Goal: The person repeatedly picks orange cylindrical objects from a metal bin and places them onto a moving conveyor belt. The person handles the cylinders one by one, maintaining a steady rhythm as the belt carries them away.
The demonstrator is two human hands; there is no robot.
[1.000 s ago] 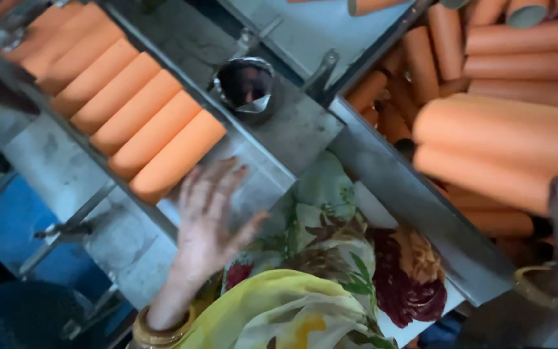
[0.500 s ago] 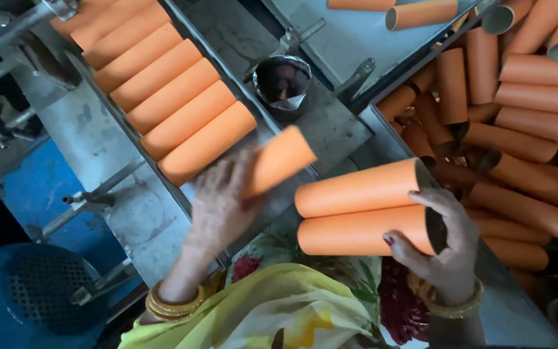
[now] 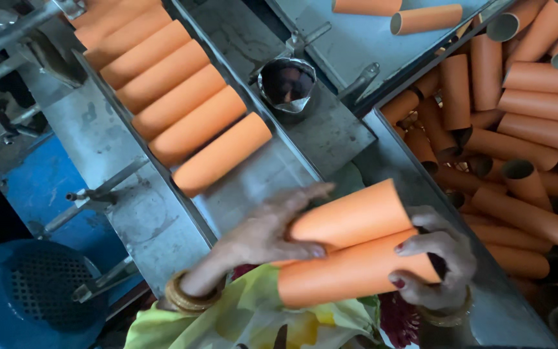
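left hand (image 3: 263,232): fingers curled around near end of upper tube, thumb under it, gripping; gold bangles on wrist
right hand (image 3: 437,262): wrapped over far end of lower tube, fingertips on its side, holding it
upper tube (image 3: 350,216): orange cardboard, lying tilted, resting on top of lower tube, touching it along its length
lower tube (image 3: 350,271): orange, same kind, held in front of body over yellow-green cloth (image 3: 240,323)
where: both tubes between the metal chute and the bin, just above the person's lap
metal chute (image 3: 156,213): grey sloped tray running up-left, rails along both sides
row of tubes (image 3: 169,97): several orange tubes side by side on chute, touching each other; nearest one well apart from left hand
bin of tubes (image 3: 524,142): right side, loose pile of orange tubes, some open ends showing
metal cup (image 3: 287,84): on grey plate beyond the hands, dark inside
blue basket (image 3: 30,294): bottom left, perforated, on floor level
far tubes (image 3: 421,18): two lying on grey top surface
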